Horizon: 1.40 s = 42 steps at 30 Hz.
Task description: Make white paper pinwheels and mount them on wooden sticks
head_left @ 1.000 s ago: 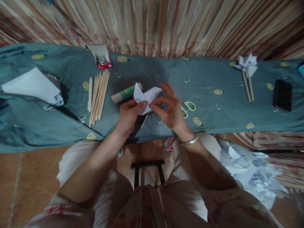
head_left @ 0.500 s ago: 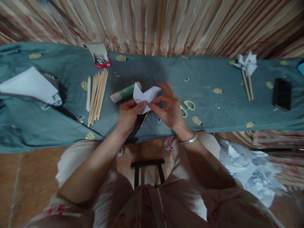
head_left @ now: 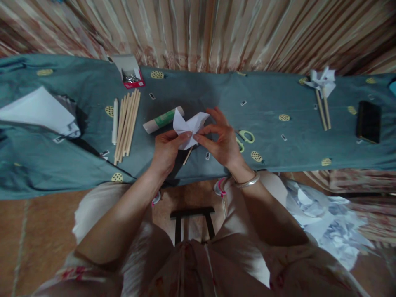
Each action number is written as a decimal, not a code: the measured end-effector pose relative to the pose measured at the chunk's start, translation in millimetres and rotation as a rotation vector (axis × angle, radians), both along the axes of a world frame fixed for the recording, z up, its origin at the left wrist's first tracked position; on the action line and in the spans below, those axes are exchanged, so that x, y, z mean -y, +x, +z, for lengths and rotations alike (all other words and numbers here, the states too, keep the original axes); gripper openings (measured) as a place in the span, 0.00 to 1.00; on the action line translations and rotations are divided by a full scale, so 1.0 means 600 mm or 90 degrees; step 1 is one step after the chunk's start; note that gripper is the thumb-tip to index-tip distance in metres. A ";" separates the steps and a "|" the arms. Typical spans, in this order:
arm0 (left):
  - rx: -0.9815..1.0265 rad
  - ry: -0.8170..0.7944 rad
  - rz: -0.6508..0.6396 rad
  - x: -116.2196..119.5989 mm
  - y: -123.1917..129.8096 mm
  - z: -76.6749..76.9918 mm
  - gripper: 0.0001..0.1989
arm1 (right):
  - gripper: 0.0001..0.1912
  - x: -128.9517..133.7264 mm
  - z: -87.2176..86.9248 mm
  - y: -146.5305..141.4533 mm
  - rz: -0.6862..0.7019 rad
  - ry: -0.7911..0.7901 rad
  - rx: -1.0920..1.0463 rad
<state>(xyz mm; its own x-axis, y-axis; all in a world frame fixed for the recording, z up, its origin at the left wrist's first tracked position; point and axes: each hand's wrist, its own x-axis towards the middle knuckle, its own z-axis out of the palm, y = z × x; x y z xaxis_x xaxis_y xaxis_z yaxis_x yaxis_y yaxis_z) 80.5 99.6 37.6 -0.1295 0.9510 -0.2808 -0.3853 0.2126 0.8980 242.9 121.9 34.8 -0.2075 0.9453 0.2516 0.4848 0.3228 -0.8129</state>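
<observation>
A white paper pinwheel [head_left: 191, 123] is between my two hands, above the near half of the table. My left hand [head_left: 167, 149] pinches it from the left, thumb on its front near the centre. From the right, the thumb and index finger of my right hand [head_left: 221, 140] press at its middle, with the other fingers raised. Whatever lies under those fingertips is hidden. Below the paper shows the end of a thin wooden stick [head_left: 188, 156]. Just behind the pinwheel lies a glue stick [head_left: 163, 119] with a green label. Scissors [head_left: 246, 137] with pale green handles lie partly behind my right hand.
On the left are several wooden sticks [head_left: 127, 126], a white pen [head_left: 115, 121], an open box of metal pins [head_left: 132, 78] and a stack of white paper [head_left: 40, 111]. Finished pinwheels [head_left: 323, 82] and a black phone [head_left: 368, 121] lie right. Paper scraps [head_left: 331, 222] fill a bag below.
</observation>
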 end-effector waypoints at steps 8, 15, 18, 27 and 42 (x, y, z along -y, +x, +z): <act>-0.007 -0.003 -0.001 0.001 0.001 0.000 0.08 | 0.02 0.007 0.015 -0.008 -0.042 0.001 0.051; -0.017 0.013 -0.006 0.001 0.001 -0.002 0.09 | 0.04 0.002 0.004 -0.004 -0.025 -0.002 0.008; -0.030 0.021 -0.008 0.002 0.001 -0.003 0.08 | 0.03 0.002 0.003 -0.005 -0.025 -0.008 -0.010; -0.054 0.013 -0.006 0.003 0.003 -0.003 0.10 | 0.03 0.007 0.010 -0.009 -0.052 -0.002 -0.007; -0.037 -0.015 0.041 -0.007 -0.008 0.015 0.07 | 0.04 -0.010 0.025 0.034 -0.101 0.000 0.000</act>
<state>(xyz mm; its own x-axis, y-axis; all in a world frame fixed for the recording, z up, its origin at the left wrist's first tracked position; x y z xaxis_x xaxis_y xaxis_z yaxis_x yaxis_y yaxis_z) 75.6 104.0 46.4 -0.2070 0.9332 -0.2937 -0.3458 0.2110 0.9143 263.1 127.9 49.9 -0.0556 0.9662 0.2519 0.5292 0.2424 -0.8131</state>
